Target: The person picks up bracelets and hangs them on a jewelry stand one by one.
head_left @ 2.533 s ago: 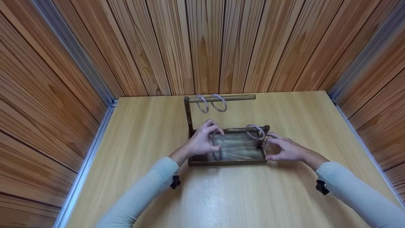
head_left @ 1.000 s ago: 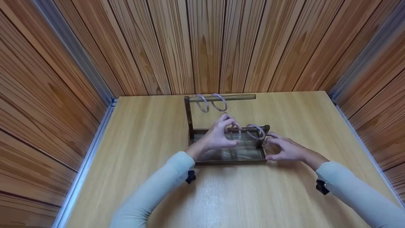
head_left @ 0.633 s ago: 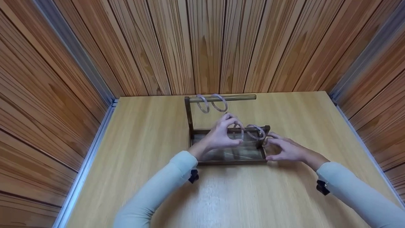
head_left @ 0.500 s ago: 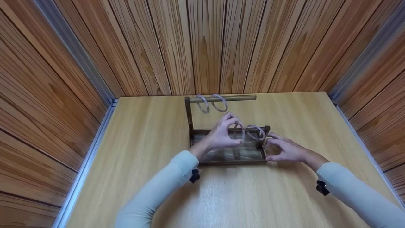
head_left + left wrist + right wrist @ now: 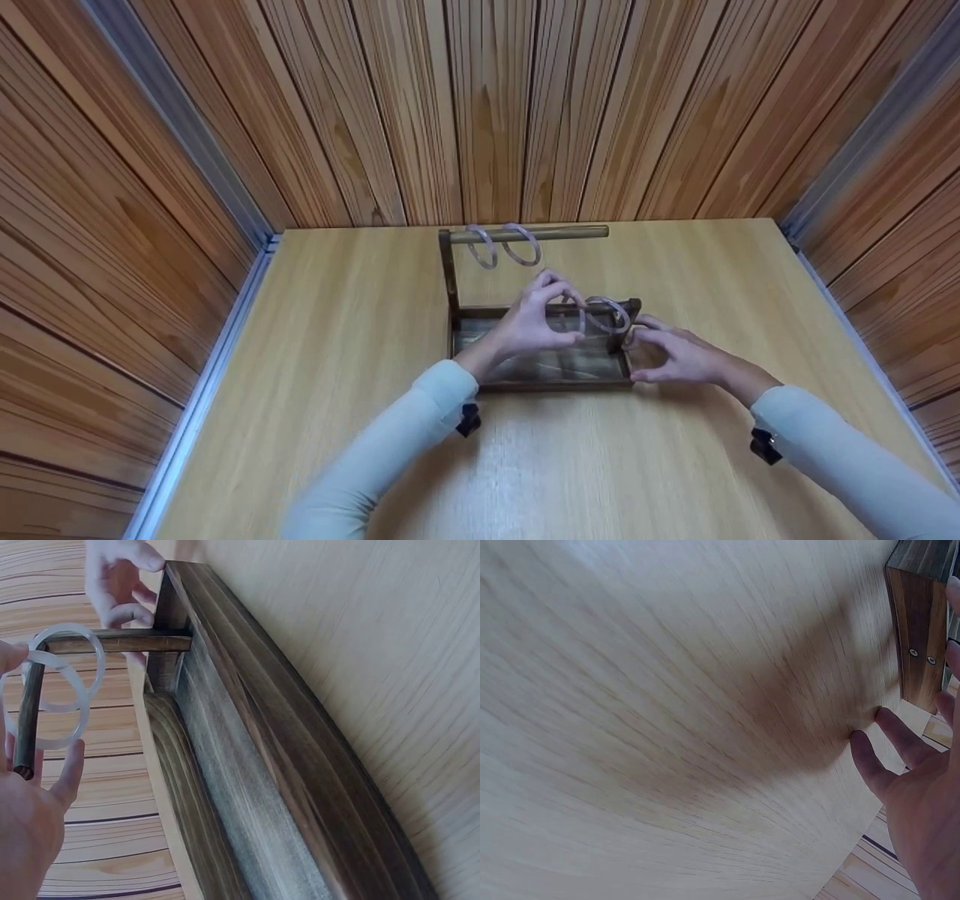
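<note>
A dark wooden bangle stand [image 5: 555,385] has a tray base and two bars at different heights. My left hand [image 5: 525,324] pinches a translucent pale bangle [image 5: 86,711] between thumb and fingers, with the lower bar [image 5: 28,720] passing through it. Beside it, another bangle [image 5: 627,318] hangs on the same bar, closer to the right post. Two lilac bangles [image 5: 493,256] hang on the upper bar [image 5: 574,232]. My right hand [image 5: 675,355] holds the stand's right end, thumb at the front corner; some of its fingertips are hidden behind the post.
The stand rests on a light wooden table [image 5: 337,300]. Plank-patterned walls [image 5: 487,112] rise behind it and on both sides, with metal rails [image 5: 202,420] along the table's side edges.
My left hand has carried its bangle rightward from above the tray onto the lower bar, closer to the bangle there. The right hand has stayed at the stand's end.
</note>
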Demonstrator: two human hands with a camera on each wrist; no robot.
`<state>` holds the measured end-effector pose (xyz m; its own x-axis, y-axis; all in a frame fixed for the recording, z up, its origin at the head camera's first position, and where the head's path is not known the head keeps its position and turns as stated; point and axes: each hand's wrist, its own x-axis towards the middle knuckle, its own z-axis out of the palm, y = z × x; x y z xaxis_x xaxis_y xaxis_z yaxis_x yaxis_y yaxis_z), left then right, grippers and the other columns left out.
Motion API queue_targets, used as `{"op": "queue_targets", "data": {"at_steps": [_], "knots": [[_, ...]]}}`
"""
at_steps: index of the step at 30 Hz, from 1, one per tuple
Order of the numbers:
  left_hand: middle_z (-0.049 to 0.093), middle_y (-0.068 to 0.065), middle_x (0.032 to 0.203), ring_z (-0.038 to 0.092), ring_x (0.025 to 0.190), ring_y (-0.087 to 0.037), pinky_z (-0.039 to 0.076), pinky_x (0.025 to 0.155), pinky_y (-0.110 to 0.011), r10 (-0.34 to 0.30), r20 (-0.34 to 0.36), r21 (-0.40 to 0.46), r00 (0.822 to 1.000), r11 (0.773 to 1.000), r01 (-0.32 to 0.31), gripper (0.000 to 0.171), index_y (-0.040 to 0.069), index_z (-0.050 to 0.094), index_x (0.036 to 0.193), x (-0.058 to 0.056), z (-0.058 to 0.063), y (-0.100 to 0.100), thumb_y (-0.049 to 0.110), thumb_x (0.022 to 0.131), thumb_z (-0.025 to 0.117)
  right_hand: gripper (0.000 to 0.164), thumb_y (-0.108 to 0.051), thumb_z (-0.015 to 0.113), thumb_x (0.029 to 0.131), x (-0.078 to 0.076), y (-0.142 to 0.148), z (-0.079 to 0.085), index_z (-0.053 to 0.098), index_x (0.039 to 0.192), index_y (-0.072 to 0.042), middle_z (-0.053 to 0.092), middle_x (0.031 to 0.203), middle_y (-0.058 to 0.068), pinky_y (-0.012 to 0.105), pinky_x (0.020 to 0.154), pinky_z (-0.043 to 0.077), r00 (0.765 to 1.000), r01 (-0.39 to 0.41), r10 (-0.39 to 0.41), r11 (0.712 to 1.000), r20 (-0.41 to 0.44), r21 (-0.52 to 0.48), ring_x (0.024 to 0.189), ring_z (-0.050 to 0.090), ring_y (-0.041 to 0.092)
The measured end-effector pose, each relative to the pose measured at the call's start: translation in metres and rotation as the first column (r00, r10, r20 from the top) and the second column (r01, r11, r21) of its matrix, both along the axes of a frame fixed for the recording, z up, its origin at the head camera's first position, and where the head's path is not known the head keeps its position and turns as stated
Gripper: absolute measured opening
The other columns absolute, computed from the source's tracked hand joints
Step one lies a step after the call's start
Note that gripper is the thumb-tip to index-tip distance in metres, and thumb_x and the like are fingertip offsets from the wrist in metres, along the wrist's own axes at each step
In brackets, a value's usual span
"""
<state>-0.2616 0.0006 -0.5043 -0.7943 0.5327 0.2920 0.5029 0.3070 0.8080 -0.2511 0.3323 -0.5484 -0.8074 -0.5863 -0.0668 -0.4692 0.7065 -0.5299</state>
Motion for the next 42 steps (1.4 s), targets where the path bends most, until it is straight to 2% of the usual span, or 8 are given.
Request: {"op": "queue_targets", "data": {"at_steps": [5,8,17,29,36,42], "knots": [[0.061,-0.016,0.141,0.059,0.139,-0.032,0.051,0.128,-0.057,0.009,0.006,0.021,1.0,1.0,-0.009,0.042,0.01,0.075,0.123,-0.001,-0.004,0.0,0.008,0.085,0.093,0.063,-0.038,0.092,0.093,0.002,0.0,0.001,0.071,0.139,-0.002,0.047,0.169,0.038,0.081,0.118,0.047,1.0,0.003,-0.003,1.0,-0.01,-0.003,0.146,0.055,0.069],[0.061,-0.016,0.141,0.059,0.139,-0.032,0.051,0.128,-0.059,0.015,0.007,0.026,1.0,1.0,-0.015,0.042,0.011,0.075,0.122,-0.002,-0.006,0.001,0.008,0.084,0.093,0.061,-0.039,0.092,0.092,0.002,0.0,0.001,0.072,0.138,-0.004,0.047,0.169,0.038,0.081,0.118,0.048,1.0,0.005,-0.005,1.0,-0.013,-0.002,0.146,0.055,0.069],[0.061,-0.014,0.143,0.059,0.14,-0.03,0.049,0.128,-0.045,0.028,0.007,-0.002,1.0,1.0,-0.028,0.043,0.011,0.075,0.123,0.001,-0.008,0.001,0.01,0.085,0.095,0.063,-0.039,0.092,0.092,0.002,0.0,0.0,0.072,0.14,-0.004,0.046,0.17,0.037,0.081,0.12,0.046,1.0,0.001,-0.001,1.0,-0.01,-0.02,0.148,0.053,0.069],[0.061,-0.014,0.141,0.059,0.137,-0.028,0.05,0.128,-0.044,0.031,0.009,0.017,0.999,0.999,-0.031,0.047,0.011,0.075,0.127,-0.001,-0.01,0.0,0.008,0.084,0.095,0.072,-0.04,0.091,0.094,0.002,0.0,0.001,0.067,0.148,0.001,0.041,0.173,0.04,0.083,0.121,0.043,1.0,0.016,-0.016,1.0,0.019,0.002,0.151,0.048,0.071],[0.06,-0.014,0.142,0.057,0.14,-0.029,0.048,0.128,-0.044,0.029,0.006,0.022,1.0,0.999,-0.03,0.044,0.012,0.076,0.125,-0.001,-0.012,0.002,0.009,0.085,0.094,0.078,-0.041,0.09,0.095,0.001,0.001,0.0,0.062,0.154,0.003,0.045,0.171,0.036,0.081,0.121,0.045,1.0,0.008,-0.008,1.0,0.007,0.0,0.151,0.051,0.067],[0.06,-0.014,0.145,0.057,0.143,-0.03,0.047,0.129,-0.045,0.028,0.018,0.029,0.999,0.999,-0.029,0.045,0.011,0.075,0.125,0.0,-0.012,0.003,0.007,0.085,0.094,0.079,-0.041,0.09,0.095,0.002,0.001,0.0,0.063,0.154,0.003,0.043,0.172,0.038,0.082,0.123,0.043,1.0,0.011,-0.011,1.0,0.013,0.003,0.152,0.049,0.068]]}}
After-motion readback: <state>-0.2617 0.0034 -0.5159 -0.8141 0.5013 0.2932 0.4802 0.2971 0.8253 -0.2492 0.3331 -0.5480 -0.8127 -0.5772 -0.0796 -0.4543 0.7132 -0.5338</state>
